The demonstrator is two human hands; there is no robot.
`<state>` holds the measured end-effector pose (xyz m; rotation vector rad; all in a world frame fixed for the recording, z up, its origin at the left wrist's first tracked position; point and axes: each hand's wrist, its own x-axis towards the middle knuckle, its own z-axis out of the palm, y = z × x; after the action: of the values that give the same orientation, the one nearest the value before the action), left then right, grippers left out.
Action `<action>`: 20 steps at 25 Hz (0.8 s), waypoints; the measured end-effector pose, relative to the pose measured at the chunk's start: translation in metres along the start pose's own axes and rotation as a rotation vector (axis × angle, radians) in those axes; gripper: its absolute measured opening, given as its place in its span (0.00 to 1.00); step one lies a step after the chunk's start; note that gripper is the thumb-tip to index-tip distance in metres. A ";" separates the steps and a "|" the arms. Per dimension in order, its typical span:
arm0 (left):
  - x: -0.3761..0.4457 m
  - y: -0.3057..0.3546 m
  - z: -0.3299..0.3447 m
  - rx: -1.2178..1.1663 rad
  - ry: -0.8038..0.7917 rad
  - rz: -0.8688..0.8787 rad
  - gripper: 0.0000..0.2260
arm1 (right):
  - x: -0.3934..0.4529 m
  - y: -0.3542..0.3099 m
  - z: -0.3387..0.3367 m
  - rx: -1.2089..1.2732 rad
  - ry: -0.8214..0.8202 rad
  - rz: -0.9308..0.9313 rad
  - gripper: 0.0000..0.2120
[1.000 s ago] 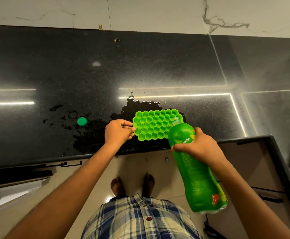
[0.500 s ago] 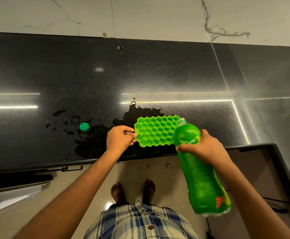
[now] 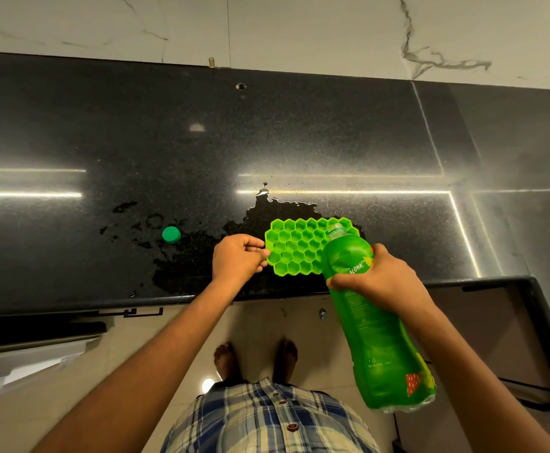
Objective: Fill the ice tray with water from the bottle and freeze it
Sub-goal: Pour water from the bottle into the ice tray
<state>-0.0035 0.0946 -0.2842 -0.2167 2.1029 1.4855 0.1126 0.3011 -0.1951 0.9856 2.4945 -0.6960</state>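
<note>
The green ice tray (image 3: 303, 248) lies on the wet black desk (image 3: 299, 142), its left edge pinched by the left grip (image 3: 236, 259). The right grip (image 3: 383, 277) wraps the green bottle (image 3: 374, 328), tilted with its open mouth over the tray's right side.

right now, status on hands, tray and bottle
Left hand pinches ice tray edge. Right hand grips bottle, tilted, uncapped mouth over tray. Cap left on countertop, puddle around tray.
</note>
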 end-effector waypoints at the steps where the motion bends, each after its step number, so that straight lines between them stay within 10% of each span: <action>1: 0.000 0.000 0.000 0.001 0.000 0.000 0.05 | -0.001 -0.002 0.002 -0.003 -0.004 -0.007 0.44; 20: -0.004 0.003 -0.003 0.010 0.001 -0.004 0.05 | -0.007 -0.047 0.030 -0.082 -0.037 -0.113 0.52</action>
<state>-0.0020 0.0921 -0.2791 -0.2177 2.1086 1.4728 0.0884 0.2510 -0.2012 0.8013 2.5402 -0.6334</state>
